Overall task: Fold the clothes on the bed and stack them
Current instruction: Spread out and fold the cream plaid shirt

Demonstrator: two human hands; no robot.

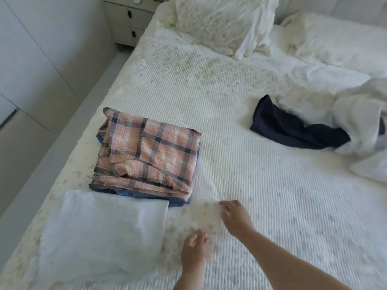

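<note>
At the left of the bed point(240, 114), a folded white garment point(100, 233) lay flat near the front edge, and just behind it, touching, sat a stack topped by a folded pink plaid shirt point(146, 153) over folded blue clothes point(180, 203) whose edges showed beneath. To the right of the white garment the person's left hand point(194, 248) hovered low over the bedspread, its fingers loosely spread and holding nothing, though motion blur hid whether they touched the cover. The right hand point(234, 216) reached just beyond it, fingers extended and apart, likewise empty. Farther right and well apart from the stack, a dark navy garment point(293, 128) lay unfolded, one end running under a heap of rumpled white bedding point(360, 126). Two white pillows point(219, 24) rested at the head of the bed, beside a pale nightstand point(127, 21). The task appeared well along, with the navy piece seemingly the next to fold. To do that well, the person would likely need to draw it free of the bedding, spread it flat on open bedspread, and fold it to roughly match the stack's outline, so it sits level on top.
</note>
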